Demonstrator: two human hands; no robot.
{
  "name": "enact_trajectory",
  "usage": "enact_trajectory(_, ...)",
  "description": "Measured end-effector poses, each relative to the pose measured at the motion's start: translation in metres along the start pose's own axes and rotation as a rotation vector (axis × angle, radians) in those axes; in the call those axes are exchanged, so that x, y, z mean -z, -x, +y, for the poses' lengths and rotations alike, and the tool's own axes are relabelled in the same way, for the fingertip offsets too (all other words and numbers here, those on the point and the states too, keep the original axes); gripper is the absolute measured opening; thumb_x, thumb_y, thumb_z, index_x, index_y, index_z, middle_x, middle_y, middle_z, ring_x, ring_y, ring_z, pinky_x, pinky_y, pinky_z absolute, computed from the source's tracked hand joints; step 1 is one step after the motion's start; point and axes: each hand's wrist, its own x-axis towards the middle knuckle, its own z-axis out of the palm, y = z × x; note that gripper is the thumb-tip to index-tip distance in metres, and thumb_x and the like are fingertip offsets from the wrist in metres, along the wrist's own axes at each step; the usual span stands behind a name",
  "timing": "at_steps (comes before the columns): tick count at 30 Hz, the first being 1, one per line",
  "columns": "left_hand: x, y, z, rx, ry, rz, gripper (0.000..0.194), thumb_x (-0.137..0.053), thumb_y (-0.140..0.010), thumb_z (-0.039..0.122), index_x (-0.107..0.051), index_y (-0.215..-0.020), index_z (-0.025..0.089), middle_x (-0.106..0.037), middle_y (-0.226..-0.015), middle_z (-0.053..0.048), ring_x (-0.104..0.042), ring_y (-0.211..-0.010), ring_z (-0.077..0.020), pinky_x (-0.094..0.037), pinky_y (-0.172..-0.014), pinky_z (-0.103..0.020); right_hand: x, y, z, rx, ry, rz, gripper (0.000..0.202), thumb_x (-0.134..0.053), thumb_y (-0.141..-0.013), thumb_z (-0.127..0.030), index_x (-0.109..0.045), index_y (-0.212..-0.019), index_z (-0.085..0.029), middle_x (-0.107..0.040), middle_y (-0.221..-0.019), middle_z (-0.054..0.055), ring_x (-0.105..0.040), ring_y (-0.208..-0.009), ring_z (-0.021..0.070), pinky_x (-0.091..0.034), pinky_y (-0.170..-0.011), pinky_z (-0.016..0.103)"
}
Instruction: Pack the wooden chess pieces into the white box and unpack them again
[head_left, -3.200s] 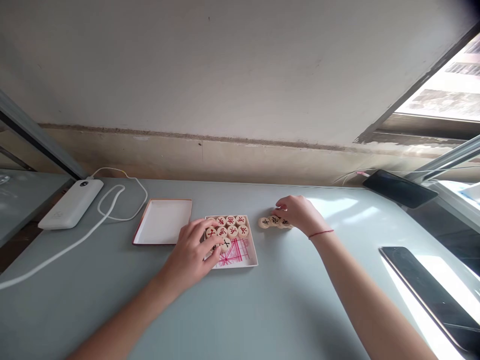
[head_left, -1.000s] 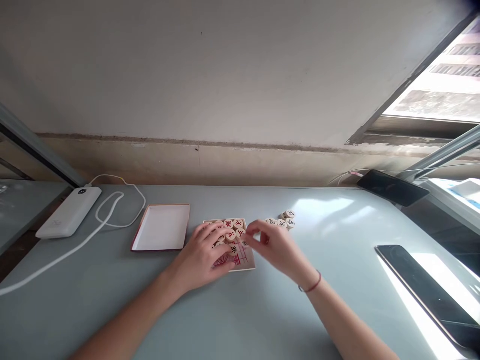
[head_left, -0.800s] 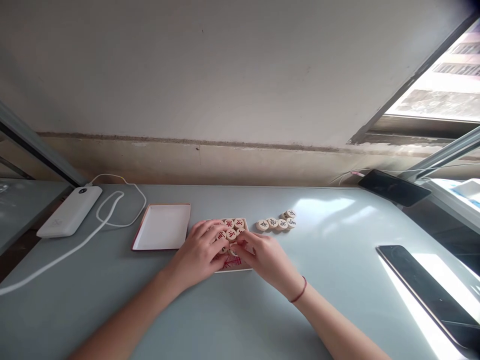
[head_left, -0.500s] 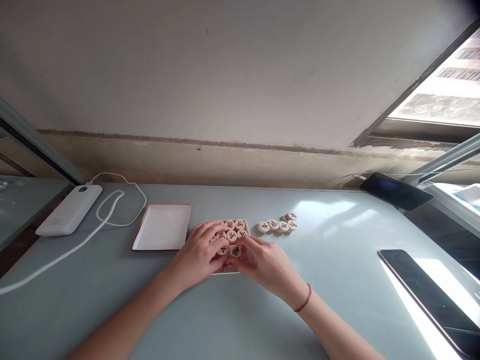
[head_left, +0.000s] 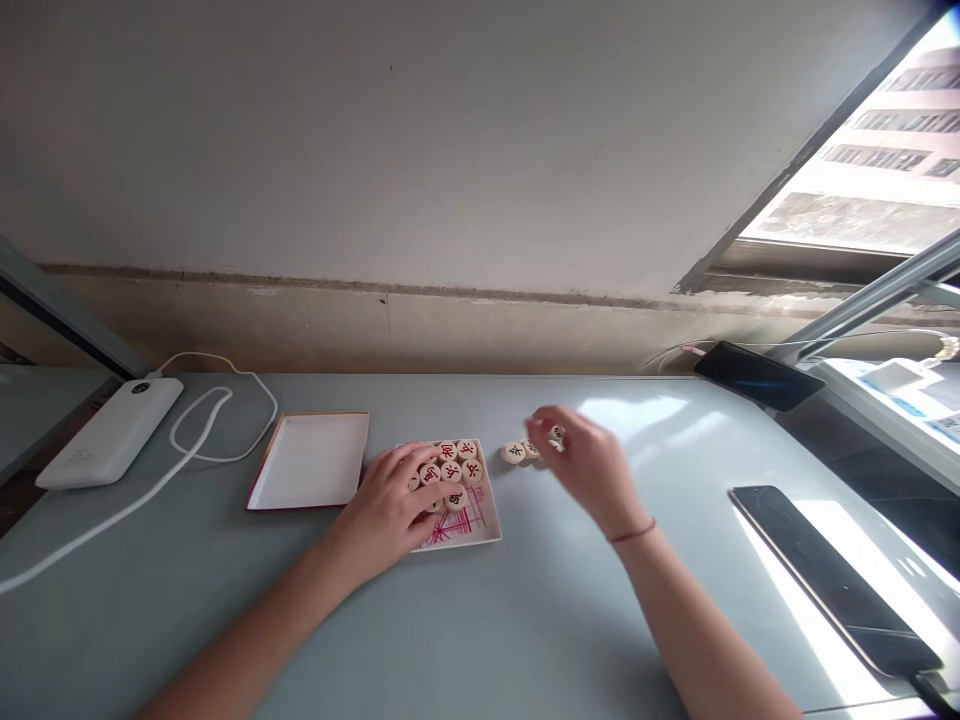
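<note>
A shallow box [head_left: 491,515] with a red-printed bottom holds several round wooden pieces [head_left: 450,472] marked with red or black characters. Over its left side lies my left hand [head_left: 390,500], fingers bent across the pieces and thumb beside a black-marked piece [head_left: 455,498]. My right hand [head_left: 589,465], blurred, hovers at the loose pieces [head_left: 513,452] right of the box and hides some of them. Whether its curled fingers touch or hold a piece cannot be made out.
An empty white lid [head_left: 311,460] lies left of the box. Farther left are a white power bank [head_left: 112,432] and its cable [head_left: 142,497]. A phone [head_left: 759,376] rests at the back right, and a dark tablet-like device [head_left: 832,578] nearer on the right.
My right hand has left the box and moved up and right to the loose pieces. My left hand stays on the box. The view has shifted slightly.
</note>
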Motion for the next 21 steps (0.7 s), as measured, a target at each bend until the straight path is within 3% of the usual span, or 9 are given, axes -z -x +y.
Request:
enact_trajectory(2, 0.000, 0.000, 0.000, 0.001, -0.010, -0.010, 0.029, -0.054, -0.088, 0.016, -0.064, -0.109, 0.032, -0.050, -0.131, -0.006, -0.045, -0.123, -0.0273, -0.044, -0.099, -0.047, 0.006, -0.017, 0.024, -0.181, 0.195, -0.007, 0.030, -0.046, -0.086, -0.046, -0.062, -0.092, -0.021, -0.067, -0.084, 0.006, -0.056, -0.062, 0.0170, -0.036, -0.054, 0.026)
enact_trajectory(5, -0.001, 0.001, 0.000, 0.002, -0.016, -0.004, 0.027, -0.054, -0.088, 0.016, -0.065, -0.108, 0.031, -0.052, -0.129, -0.006, -0.046, -0.123, -0.0269, -0.043, -0.100, -0.047, 0.008, -0.034, 0.047, -0.333, 0.242, -0.236, 0.035, -0.049, -0.081, -0.052, -0.061, -0.088, -0.020, -0.066, -0.073, 0.006, -0.059, -0.066, 0.0204, -0.037, -0.054, 0.027)
enact_trajectory(7, -0.002, 0.001, 0.001, 0.005, -0.011, -0.001, 0.026, -0.054, -0.088, 0.017, -0.065, -0.108, 0.031, -0.053, -0.128, -0.006, -0.046, -0.122, -0.0264, -0.043, -0.101, -0.046, 0.006, -0.039, 0.053, -0.358, 0.219, -0.355, 0.035, -0.050, -0.079, -0.054, -0.061, -0.083, -0.020, -0.066, -0.072, 0.006, -0.060, -0.068, 0.0209, -0.038, -0.054, 0.027)
enact_trajectory(10, -0.001, 0.002, 0.000, 0.013, 0.005, -0.014, 0.024, -0.056, -0.088, 0.021, -0.064, -0.109, 0.029, -0.052, -0.129, -0.006, -0.045, -0.123, -0.0263, -0.043, -0.101, -0.045, 0.001, -0.044, 0.053, -0.335, 0.237, -0.427, 0.031, -0.054, -0.076, -0.050, -0.062, -0.081, -0.020, -0.066, -0.073, 0.007, -0.059, -0.064, 0.0203, -0.036, -0.052, 0.027)
enact_trajectory(14, 0.003, 0.002, -0.003, 0.015, 0.019, -0.036, 0.030, -0.057, -0.089, 0.034, -0.058, -0.119, 0.027, -0.052, -0.129, -0.008, -0.043, -0.124, -0.0277, -0.043, -0.100, -0.045, 0.000, -0.047, 0.048, -0.299, 0.282, -0.386, 0.023, -0.051, -0.078, -0.040, -0.061, -0.076, -0.020, -0.064, -0.064, 0.006, -0.056, -0.059, 0.0198, -0.034, -0.051, 0.027)
enact_trajectory(17, 0.007, -0.003, -0.002, 0.025, 0.041, -0.004, 0.033, -0.055, -0.091, 0.037, -0.056, -0.122, 0.026, -0.054, -0.127, -0.009, -0.046, -0.121, -0.0268, -0.044, -0.099, -0.043, 0.004, -0.040, 0.035, -0.214, 0.239, -0.198, 0.023, -0.047, -0.083, -0.038, -0.058, -0.075, -0.021, -0.062, -0.060, 0.004, -0.054, -0.056, 0.0183, -0.033, -0.052, 0.027)
enact_trajectory(19, 0.008, -0.010, 0.003, 0.033, 0.083, 0.031, 0.034, -0.054, -0.091, 0.036, -0.054, -0.124, 0.026, -0.057, -0.123, -0.008, -0.050, -0.118, -0.0253, -0.046, -0.096, -0.041, 0.007, -0.027, 0.018, -0.071, 0.079, -0.093, 0.024, -0.047, -0.085, -0.042, -0.057, -0.077, -0.021, -0.062, -0.063, 0.002, -0.051, -0.054, 0.0154, -0.035, -0.054, 0.026)
enact_trajectory(21, 0.008, -0.018, 0.010, 0.018, 0.126, 0.060, 0.039, -0.054, -0.091, 0.035, -0.050, -0.129, 0.026, -0.059, -0.121, -0.008, -0.052, -0.114, -0.0246, -0.048, -0.094, -0.040, 0.006, -0.008, -0.003, 0.007, -0.193, -0.141, 0.028, -0.047, -0.086, -0.047, -0.056, -0.082, -0.021, -0.060, -0.061, 0.000, -0.047, -0.050, 0.0123, -0.036, -0.053, 0.025)
